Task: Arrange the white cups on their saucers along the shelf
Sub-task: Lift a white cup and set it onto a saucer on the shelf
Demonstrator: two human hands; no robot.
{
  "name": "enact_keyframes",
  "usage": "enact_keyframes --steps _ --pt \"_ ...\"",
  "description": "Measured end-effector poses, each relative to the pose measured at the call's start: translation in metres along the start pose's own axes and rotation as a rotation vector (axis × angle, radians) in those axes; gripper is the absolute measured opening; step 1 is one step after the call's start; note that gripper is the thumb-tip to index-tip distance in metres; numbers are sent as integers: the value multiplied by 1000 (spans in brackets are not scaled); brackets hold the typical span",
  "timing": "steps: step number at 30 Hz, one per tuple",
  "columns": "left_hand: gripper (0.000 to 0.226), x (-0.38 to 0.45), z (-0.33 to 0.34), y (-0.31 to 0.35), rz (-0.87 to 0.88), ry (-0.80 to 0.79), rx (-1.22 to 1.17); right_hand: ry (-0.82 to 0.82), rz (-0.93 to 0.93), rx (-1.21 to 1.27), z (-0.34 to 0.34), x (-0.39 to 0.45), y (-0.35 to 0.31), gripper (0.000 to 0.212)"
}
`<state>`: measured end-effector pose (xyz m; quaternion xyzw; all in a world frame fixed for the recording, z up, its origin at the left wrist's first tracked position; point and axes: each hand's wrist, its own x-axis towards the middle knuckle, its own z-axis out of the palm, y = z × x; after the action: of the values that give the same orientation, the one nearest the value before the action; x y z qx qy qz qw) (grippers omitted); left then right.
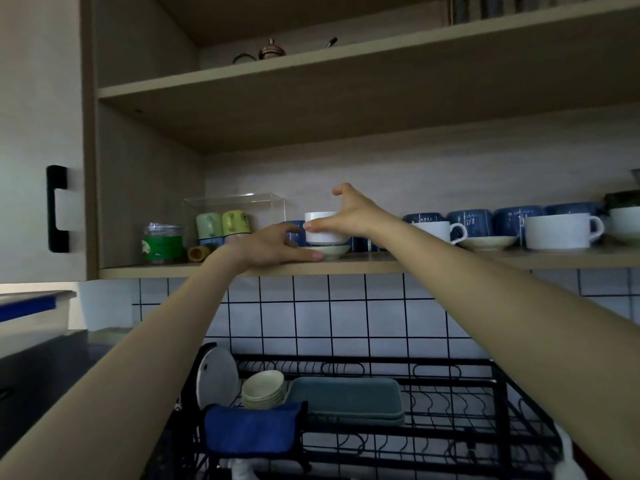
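Note:
A white cup (320, 220) stands on a pale saucer (332, 251) near the middle of the lower shelf (381, 264). My right hand (349, 216) grips this cup from its right side, thumb across the front. My left hand (273, 245) rests on the shelf edge, its fingers touching the saucer's left rim. Further right a second white cup (438, 231) sits on its saucer (486, 242). A larger white cup (557, 231) stands past that, and I cannot tell what is under it.
Blue mugs (471, 220) line the shelf's back. A clear box (235, 209), green mugs (221, 225) and a jar (162, 242) crowd the left end. White bowls (623, 223) stack at the far right. Below, a black dish rack (415, 410) holds small bowls, a tray and a blue cloth.

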<state>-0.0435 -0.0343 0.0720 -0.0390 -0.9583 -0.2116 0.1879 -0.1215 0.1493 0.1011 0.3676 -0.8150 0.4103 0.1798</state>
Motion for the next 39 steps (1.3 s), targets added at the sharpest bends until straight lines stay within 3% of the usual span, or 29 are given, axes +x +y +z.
enact_keyframes --steps 3,7,11,17,23,28,30,35,39 --pt "110 -1 2 -3 -77 17 63 -10 7 1 7 -2 0 107" --pt "88 -1 3 -3 -111 -9 130 -6 23 -27 15 -3 1 107" --pt "96 -3 3 -3 -109 -14 100 -20 35 -48 20 -3 2 106" --pt "68 -1 5 -7 -80 -4 49 -20 46 -34 21 -6 6 101" --pt "91 -1 9 -4 -78 29 -49 1 69 47 13 -6 10 92" --pt "26 1 20 -7 -9 149 -180 26 69 194 5 -9 19 82" --pt "21 -1 20 -5 0 161 -195 37 65 207 6 -10 22 81" --pt "33 2 23 -5 46 197 -148 47 50 184 11 -10 22 82" --pt "16 1 22 -2 29 204 -166 75 16 148 12 -17 23 78"
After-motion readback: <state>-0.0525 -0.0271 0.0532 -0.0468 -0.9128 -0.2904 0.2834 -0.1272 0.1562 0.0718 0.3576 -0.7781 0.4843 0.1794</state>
